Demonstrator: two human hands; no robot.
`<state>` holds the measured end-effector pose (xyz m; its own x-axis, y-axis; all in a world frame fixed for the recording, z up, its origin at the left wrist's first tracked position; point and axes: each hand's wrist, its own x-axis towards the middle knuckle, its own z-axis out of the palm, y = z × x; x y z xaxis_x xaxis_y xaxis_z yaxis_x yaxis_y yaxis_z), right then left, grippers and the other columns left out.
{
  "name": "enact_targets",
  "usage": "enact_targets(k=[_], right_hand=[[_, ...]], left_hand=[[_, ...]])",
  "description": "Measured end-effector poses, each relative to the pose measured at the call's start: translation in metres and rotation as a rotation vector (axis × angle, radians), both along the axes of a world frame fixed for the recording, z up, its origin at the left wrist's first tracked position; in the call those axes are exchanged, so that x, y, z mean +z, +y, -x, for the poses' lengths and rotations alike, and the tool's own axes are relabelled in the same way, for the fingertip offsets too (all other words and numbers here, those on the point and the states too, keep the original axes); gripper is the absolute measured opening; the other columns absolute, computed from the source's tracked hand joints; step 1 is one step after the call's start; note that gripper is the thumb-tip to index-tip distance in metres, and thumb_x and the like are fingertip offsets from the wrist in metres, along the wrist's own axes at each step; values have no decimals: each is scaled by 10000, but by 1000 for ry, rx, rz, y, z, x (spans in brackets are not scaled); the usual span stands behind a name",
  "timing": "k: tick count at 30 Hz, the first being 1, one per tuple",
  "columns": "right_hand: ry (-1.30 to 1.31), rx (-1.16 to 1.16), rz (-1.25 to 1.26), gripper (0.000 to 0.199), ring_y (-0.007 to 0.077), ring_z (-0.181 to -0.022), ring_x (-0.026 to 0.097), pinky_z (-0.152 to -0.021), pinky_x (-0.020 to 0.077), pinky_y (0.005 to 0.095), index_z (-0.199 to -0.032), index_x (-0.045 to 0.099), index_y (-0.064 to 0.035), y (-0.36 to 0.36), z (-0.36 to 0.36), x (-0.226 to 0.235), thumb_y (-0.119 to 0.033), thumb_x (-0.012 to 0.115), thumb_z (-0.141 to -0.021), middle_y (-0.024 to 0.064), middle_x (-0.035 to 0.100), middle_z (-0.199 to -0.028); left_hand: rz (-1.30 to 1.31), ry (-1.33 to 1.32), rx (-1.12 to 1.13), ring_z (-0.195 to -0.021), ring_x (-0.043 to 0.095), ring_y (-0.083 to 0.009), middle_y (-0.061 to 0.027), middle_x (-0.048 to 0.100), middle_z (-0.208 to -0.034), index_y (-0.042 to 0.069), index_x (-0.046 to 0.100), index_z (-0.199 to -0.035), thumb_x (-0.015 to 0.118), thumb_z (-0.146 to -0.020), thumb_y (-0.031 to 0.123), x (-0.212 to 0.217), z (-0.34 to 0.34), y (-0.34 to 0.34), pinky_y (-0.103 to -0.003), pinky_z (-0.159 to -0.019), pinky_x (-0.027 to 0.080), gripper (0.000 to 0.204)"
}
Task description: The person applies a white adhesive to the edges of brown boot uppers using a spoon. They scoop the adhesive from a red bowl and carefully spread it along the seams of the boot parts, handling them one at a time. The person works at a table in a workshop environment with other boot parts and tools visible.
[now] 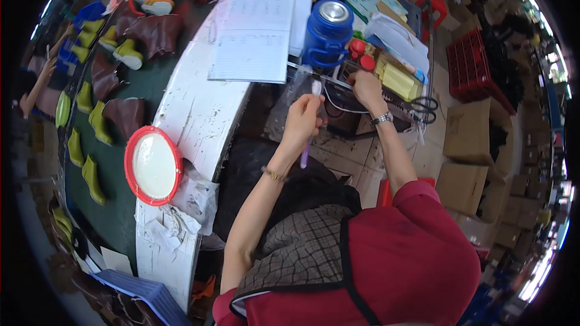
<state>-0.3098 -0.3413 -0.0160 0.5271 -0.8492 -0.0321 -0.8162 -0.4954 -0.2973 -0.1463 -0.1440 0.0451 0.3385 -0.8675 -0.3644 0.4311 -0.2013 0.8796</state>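
Just right of the blue jug (pixel 327 37), reach step, I think; right hand (pixel 366 89): can't tell grip. Left hand (pixel 300 124) clamps purple-handled brush (pixel 305 154); next: keep it clear.

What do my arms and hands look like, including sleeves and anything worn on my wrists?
Your left hand is gloveless, with a slim gold-coloured band at the wrist. Your right hand is gloveless too, with a silver-coloured band, likely a watch. Dark red sleeves end well above both wrists.

white bench (pixel 193 96) (its paint chipped)
a handwritten notebook (pixel 251 42) lies farther off; nearer, a red tub (pixel 154 166), white inside, sits near crumpled paper (pixel 168 230).
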Motion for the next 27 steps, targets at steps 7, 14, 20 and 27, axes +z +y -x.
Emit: enact_targets(k=[7, 14, 20, 27], right_hand=[[-705, -71, 336, 192, 313, -854, 670, -713, 524, 384, -985, 730, -56, 35, 42, 32, 59, 664, -846, 119, 647, -936], [-719, -339, 442, 175, 254, -879, 692, -765, 546, 336, -1026, 739, -62, 17, 103, -3, 22, 698, -878, 97, 701, -942], [-555, -277, 664, 190, 225, -796, 693, -729, 541, 330, -1097, 723, -48, 10, 109, -25, 7, 624, -945, 106, 724, -957], [-604, -337, 498, 276, 239, -691, 678, -642, 521, 355, -1183, 686, -91, 8, 108, -31, 3, 541, -967, 114, 696, -885]], left_hand=[[-120, -391, -7, -560, 399, -3, 95, 492, -664, 72, 774, -1020, 632, -1029, 320, 17, -45, -14, -201, -487, 282, 286], [-319, -785, 253, -532, 391, -31, 68, 459, -622, 37, 715, -894, 580, -1055, 340, -33, -107, 31, -224, -481, 281, 369], [-325, -926, 372, -486, 359, -47, 36, 447, -579, 32, 673, -815, 567, -1061, 346, -62, -110, 30, -240, -455, 267, 413], [-240, -491, 391, -440, 361, -39, 50, 434, -565, 37, 651, -832, 577, -1053, 350, -52, -122, 24, -230, -397, 231, 390]])
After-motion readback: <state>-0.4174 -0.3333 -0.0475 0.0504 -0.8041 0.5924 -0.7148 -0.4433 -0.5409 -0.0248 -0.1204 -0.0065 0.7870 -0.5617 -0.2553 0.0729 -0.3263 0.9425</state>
